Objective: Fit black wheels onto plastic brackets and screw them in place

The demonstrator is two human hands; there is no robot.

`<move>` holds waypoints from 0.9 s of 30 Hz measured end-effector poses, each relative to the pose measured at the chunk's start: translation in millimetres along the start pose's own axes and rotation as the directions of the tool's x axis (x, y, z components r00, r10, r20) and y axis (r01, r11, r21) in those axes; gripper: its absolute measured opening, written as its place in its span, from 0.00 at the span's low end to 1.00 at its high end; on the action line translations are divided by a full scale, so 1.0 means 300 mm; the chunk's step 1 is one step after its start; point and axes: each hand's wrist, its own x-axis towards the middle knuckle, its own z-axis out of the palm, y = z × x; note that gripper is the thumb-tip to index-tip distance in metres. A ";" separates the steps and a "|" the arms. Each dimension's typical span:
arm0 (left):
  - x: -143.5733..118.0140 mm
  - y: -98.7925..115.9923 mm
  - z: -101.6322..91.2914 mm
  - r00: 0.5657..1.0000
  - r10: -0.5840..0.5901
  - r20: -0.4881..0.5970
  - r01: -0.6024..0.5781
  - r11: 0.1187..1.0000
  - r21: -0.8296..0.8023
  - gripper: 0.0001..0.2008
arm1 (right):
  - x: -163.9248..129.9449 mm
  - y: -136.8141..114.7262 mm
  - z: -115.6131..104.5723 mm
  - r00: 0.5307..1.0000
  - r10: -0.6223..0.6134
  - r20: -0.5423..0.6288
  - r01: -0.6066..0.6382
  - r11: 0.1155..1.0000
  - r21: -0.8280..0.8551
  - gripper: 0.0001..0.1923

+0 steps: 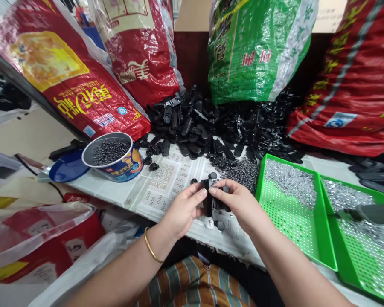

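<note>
My left hand (182,211) and my right hand (238,202) meet over the front of the table, both gripping one small black plastic part (211,200) between thumbs and fingertips. A round black knob sticks out at the part's lower end. A gold bangle sits on my left wrist. Behind my hands lies a big heap of similar black plastic parts (208,123), with a few small black round pieces (153,166) loose on the newspaper.
A round tin (113,155) of small dark beads and its blue lid (67,168) stand at left. Two green perforated trays (291,204) with small silvery bits are at right. Woven sacks, red and green (256,47), lean behind the heap. A grey tool (368,213) lies across the right tray.
</note>
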 end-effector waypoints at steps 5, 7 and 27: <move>-0.005 0.009 0.007 1.000 0.012 0.004 -0.012 1.000 -0.026 0.12 | -0.003 -0.002 0.012 0.999 -0.042 -0.004 0.042 0.999 -0.028 0.14; -0.007 0.012 0.010 1.000 0.014 0.011 -0.014 1.000 -0.027 0.13 | -0.002 -0.002 0.013 0.998 -0.060 0.001 0.060 0.998 -0.030 0.14; -0.012 0.015 0.016 0.999 0.023 0.039 -0.021 0.999 -0.034 0.13 | 0.002 0.009 0.007 0.996 -0.087 0.003 0.087 0.996 -0.027 0.13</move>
